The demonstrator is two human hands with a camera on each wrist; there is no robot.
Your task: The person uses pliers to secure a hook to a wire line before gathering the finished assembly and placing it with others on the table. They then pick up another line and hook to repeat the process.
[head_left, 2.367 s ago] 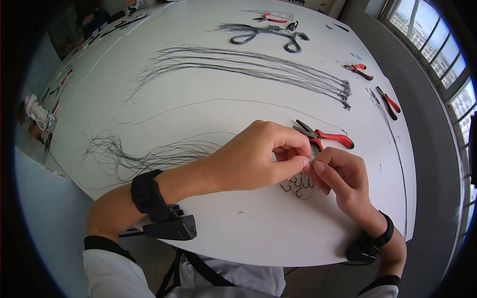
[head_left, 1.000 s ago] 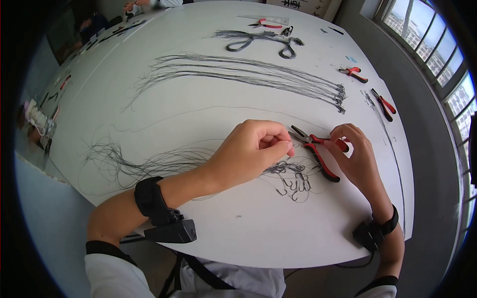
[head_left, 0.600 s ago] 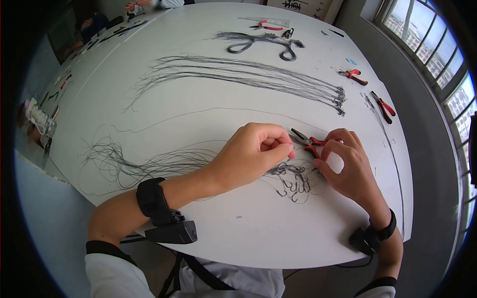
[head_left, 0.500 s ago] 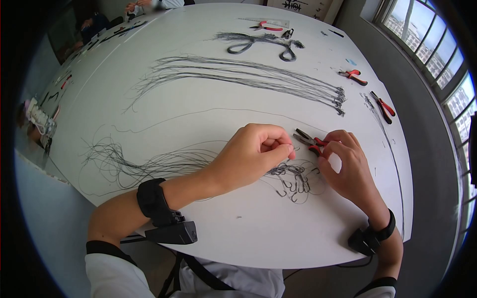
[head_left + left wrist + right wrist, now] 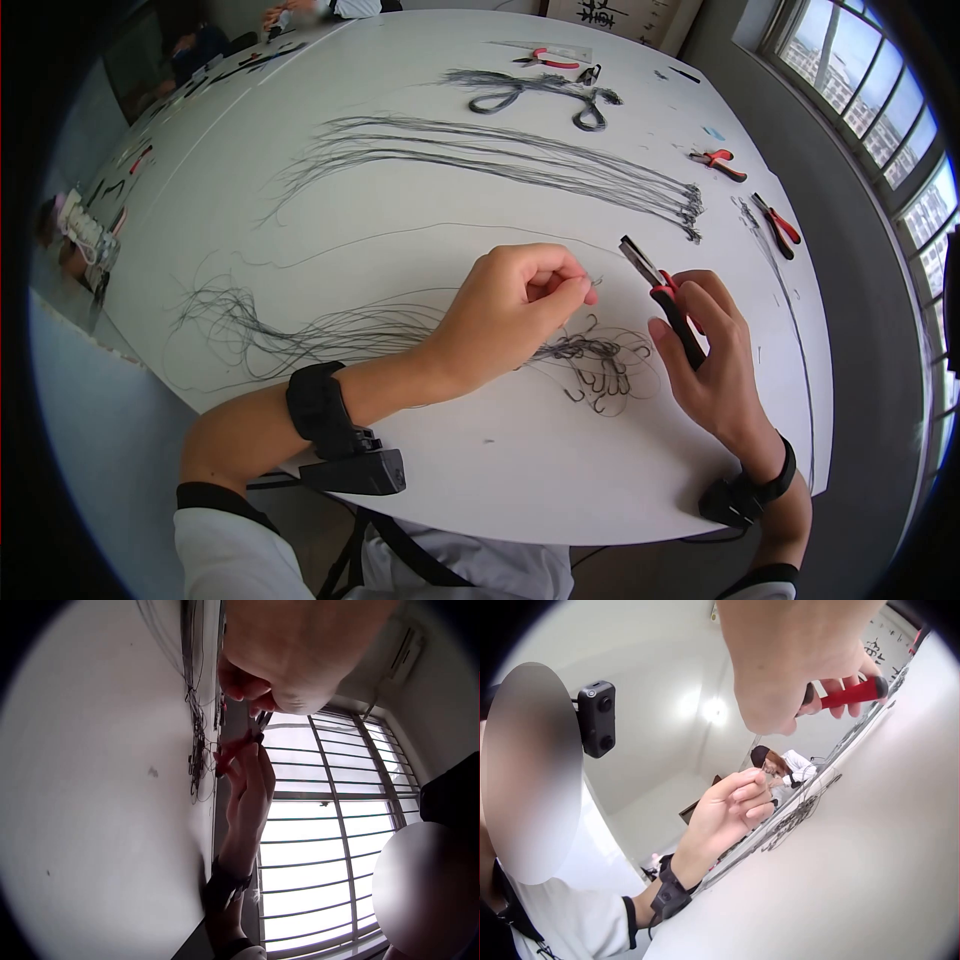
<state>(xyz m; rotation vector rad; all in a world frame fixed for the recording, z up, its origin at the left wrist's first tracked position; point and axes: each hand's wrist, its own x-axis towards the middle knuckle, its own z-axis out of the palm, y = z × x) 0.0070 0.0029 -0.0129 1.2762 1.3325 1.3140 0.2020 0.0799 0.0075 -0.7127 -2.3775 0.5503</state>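
Note:
In the head view my left hand (image 5: 525, 305) pinches a thin line between thumb and forefinger, its small bent end (image 5: 598, 282) poking out past the fingertips. My right hand (image 5: 715, 365) grips pliers (image 5: 680, 318) with red and black handles, the metal nose tilted up and left, a short gap from the left fingertips. Below both hands lies a tangle of dark fish hooks (image 5: 600, 365) on the table, and the loose lines (image 5: 270, 325) trail left under my left forearm. The right wrist view shows the red handle (image 5: 847, 696) inside my curled right fingers.
Long dark lines (image 5: 480, 140) lie across the table (image 5: 480, 480), with a looped bundle (image 5: 545, 85) behind. Two more pliers rest at the right, one nearer (image 5: 777, 225), one farther (image 5: 722, 165). Red-handled pliers (image 5: 550, 60) and a ruler (image 5: 570, 50) sit far back.
My right hand came away from the left fingertips, reached to the pliers lying on the table and picked them up. The left hand keeps its pinch nearly in place.

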